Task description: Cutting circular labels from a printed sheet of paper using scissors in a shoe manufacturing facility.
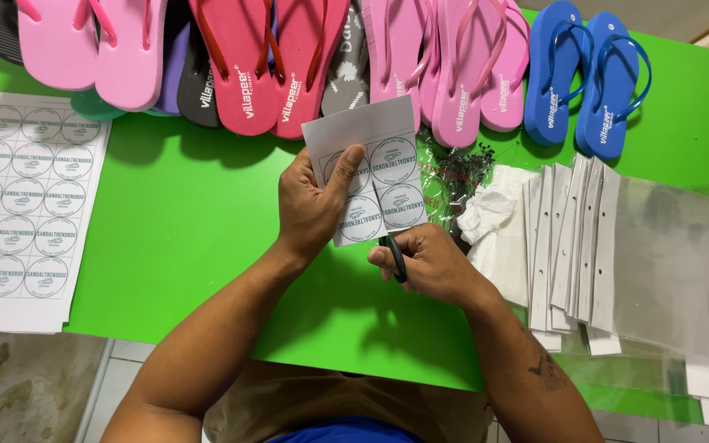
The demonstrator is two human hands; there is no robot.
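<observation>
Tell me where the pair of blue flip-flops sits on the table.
In the head view, the blue flip-flops lie at the far right of the green table, beside the pink flip-flops and above the clear bags.

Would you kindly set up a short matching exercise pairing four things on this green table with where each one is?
Things:
1. small label sheet
2. scissors
3. blue flip-flops
4. large label sheet

Places:
A. far right of the sandal row
B. in the right hand
C. flat at the table's left edge
D. in the left hand

Pairs: 1-D, 2-B, 3-A, 4-C
</observation>
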